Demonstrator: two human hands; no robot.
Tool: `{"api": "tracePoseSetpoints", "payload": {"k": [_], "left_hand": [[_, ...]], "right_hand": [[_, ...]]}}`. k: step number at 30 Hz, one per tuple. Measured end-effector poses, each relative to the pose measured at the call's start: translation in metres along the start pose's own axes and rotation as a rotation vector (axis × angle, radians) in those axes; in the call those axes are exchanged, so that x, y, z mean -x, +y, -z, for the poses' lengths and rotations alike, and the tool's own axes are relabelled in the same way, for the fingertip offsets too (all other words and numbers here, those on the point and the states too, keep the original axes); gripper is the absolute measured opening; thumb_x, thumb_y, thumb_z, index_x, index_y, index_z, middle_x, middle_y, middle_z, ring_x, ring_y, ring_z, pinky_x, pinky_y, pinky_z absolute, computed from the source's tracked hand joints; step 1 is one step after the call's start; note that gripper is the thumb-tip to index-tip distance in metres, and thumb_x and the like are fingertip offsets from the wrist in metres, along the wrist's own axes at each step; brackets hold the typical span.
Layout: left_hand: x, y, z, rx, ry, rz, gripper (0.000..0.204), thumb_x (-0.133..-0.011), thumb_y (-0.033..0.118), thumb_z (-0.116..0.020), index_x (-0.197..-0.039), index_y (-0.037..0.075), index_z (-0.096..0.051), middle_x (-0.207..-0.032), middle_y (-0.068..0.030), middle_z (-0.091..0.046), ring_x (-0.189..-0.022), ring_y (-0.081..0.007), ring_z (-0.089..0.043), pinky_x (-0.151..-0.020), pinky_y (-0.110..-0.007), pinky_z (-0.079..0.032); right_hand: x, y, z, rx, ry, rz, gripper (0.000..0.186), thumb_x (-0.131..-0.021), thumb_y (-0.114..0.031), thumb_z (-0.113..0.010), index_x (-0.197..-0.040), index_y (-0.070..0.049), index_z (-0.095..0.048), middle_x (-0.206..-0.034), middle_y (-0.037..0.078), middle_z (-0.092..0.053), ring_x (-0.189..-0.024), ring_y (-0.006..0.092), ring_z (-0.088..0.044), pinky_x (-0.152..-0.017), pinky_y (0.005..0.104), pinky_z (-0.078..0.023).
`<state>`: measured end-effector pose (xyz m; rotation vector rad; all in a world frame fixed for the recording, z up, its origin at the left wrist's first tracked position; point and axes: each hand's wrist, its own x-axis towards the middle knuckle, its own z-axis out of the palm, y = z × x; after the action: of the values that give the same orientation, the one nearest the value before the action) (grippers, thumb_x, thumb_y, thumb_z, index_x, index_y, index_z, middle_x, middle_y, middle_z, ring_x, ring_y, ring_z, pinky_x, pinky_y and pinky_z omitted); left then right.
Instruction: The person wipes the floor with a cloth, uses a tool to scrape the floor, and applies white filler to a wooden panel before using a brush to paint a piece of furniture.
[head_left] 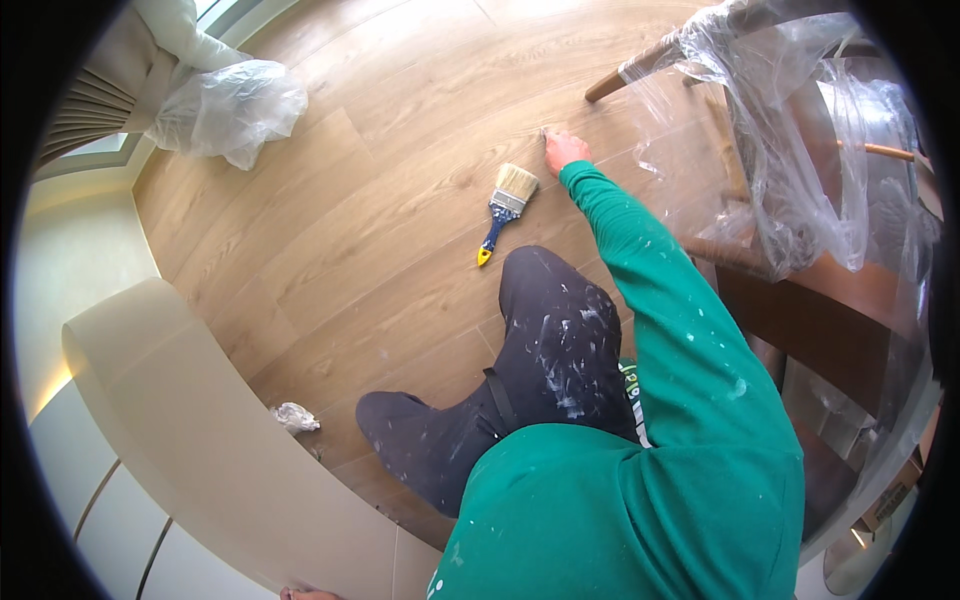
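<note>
Blue-handled brush (508, 204) (white-flecked) near the right hand (567, 150)

Just one paintbrush (507, 206) here, plus one right hand (567, 150) and one left hand (308, 594). Also one curtain (112, 92), one crumpled white scrap (296, 418).

Your bright view, daylight from the grey-framed glass window (212, 12) at top left, pale shine on your light brown wooden floor (400, 45), small yellow glow (50, 396) at far left, glints on clear crinkly plastic sheeting (785, 200), curved edges, black corners
</note>
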<state>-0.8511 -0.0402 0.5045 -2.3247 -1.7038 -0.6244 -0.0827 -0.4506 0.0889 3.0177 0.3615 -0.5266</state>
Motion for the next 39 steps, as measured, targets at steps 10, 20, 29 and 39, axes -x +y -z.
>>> {"api": "tracePoseSetpoints", "payload": {"k": [10, 20, 29, 39], "left_hand": [[-0.001, -0.015, 0.011, 0.01, -0.038, 0.21, 0.038, -0.107, 0.021, -0.035, -0.124, -0.008, -0.053, -0.121, -0.0221, -0.059, -0.109, -0.036, -0.056, -0.098, -0.043, -0.046], [-0.005, -0.026, -0.012, 0.082, -0.035, 0.112, 0.031, -0.104, 0.015, -0.042, -0.121, -0.008, -0.054, -0.116, -0.0223, -0.06, -0.107, -0.0353, -0.056, -0.098, -0.042, -0.044], [-0.003, -0.01, -0.002, 0.041, -0.051, 0.138, 0.027, -0.104, 0.012, -0.042, -0.119, -0.005, -0.056, -0.111, -0.0183, -0.063, -0.099, -0.0321, -0.06, -0.089, -0.04, -0.048], [-0.004, -0.004, 0.002, 0.092, -0.006, -0.027, 0.022, -0.101, 0.006, -0.043, -0.115, -0.002, -0.057, -0.106, -0.0142, -0.063, -0.089, -0.0266, -0.06, -0.076, -0.036, -0.049]], "right_hand": [[0.01, -0.033, 0.012, 0.011, -0.121, 0.203, 0.032, -0.097, -0.019, -0.047, -0.122, -0.014, -0.066, -0.113, 0.015, -0.07, -0.105, 0.0366, -0.069, -0.093, 0.0476, -0.055], [0.043, -0.066, 0.018, -0.357, 0.085, 0.228, 0.044, -0.093, -0.02, -0.053, -0.134, -0.006, -0.06, -0.127, 0.023, -0.064, -0.121, 0.0391, -0.059, -0.101, 0.0456, -0.049], [0.133, -0.173, -0.014, -0.646, -0.24, 0.277, 0.04, -0.085, -0.03, -0.073, -0.105, 0.004, -0.069, -0.093, 0.028, -0.072, -0.091, 0.0409, -0.071, -0.084, 0.0464, -0.054], [0.221, -0.223, -0.057, -0.604, -0.503, 0.233, 0.042, -0.084, -0.029, -0.067, -0.106, 0.006, -0.066, -0.091, 0.026, -0.071, -0.082, 0.0363, -0.072, -0.076, 0.0452, -0.058]]}}
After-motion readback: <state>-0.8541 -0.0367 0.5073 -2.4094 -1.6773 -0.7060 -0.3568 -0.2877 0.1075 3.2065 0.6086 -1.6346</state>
